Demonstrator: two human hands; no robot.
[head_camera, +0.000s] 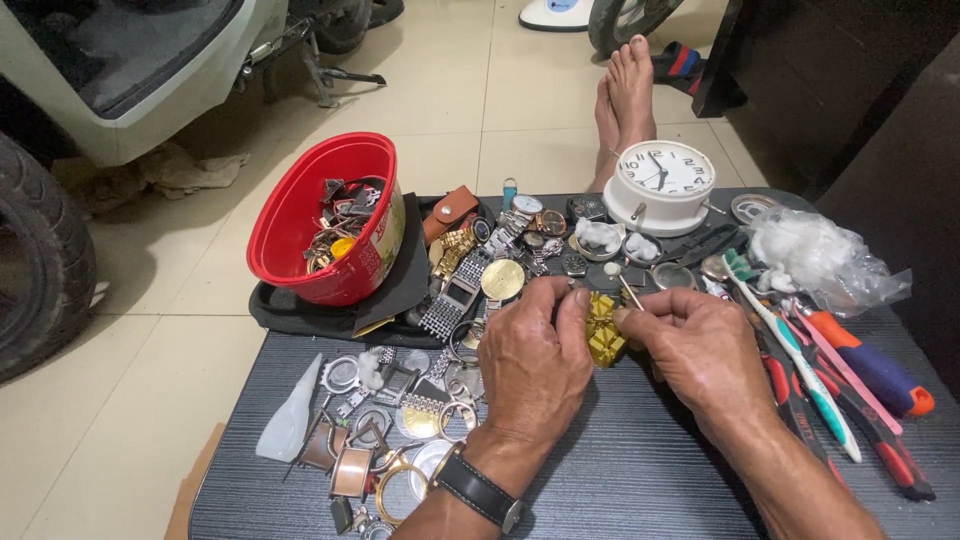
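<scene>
Left hand (535, 365) pinches gold watch piece (604, 335) over grey table (640, 470); right hand (695, 350) closed on thin tool (630, 292) touching it. Red bucket (300, 215), tilted, holds watch parts (340, 225).

Gold watch band (604, 335) partly behind fingers (570, 310)

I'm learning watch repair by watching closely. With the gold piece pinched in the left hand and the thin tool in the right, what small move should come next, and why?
Probably ease the thin tool tip down into the gold watch piece. The left hand already pinches the piece steady over the table, and the right hand holds the tool just above it, tip not clearly touching.
</scene>
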